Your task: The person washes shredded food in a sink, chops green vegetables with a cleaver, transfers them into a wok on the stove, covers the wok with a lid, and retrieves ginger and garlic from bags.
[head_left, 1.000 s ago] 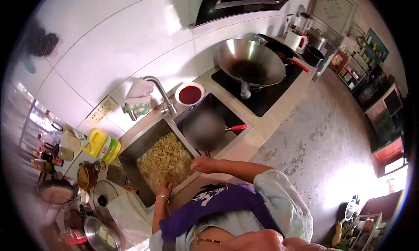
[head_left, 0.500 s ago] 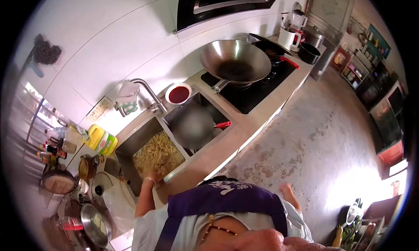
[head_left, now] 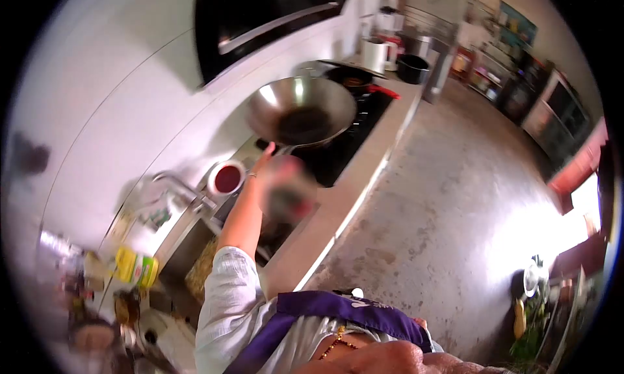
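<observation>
A large steel wok (head_left: pixel 302 110) rests on the black hob, its handle pointing toward me and to the left. My left hand (head_left: pixel 268 154) is stretched across the sink and closed at the end of that handle, though its fingers are partly blurred. Under my left forearm, a smeared pan with red parts (head_left: pixel 291 190) sits in the right sink basin. Pale chopped food (head_left: pixel 200 270) lies in the left basin, partly covered by my sleeve. Of my right hand (head_left: pixel 421 322), only a small patch of skin shows beside the apron; its fingers are hidden.
A white bowl of dark red liquid (head_left: pixel 227 178) stands behind the sink, near the tap (head_left: pixel 185 190). A yellow jug (head_left: pixel 136 268) is left of the basin. Beyond the wok are a pan with a red handle (head_left: pixel 383 90), a white pitcher (head_left: pixel 374 54) and a black pot (head_left: pixel 412 69).
My left hand has left the chopped food in the basin and moved up and right to the wok's handle. My right forearm has dropped mostly out of sight. The view has shifted right.
</observation>
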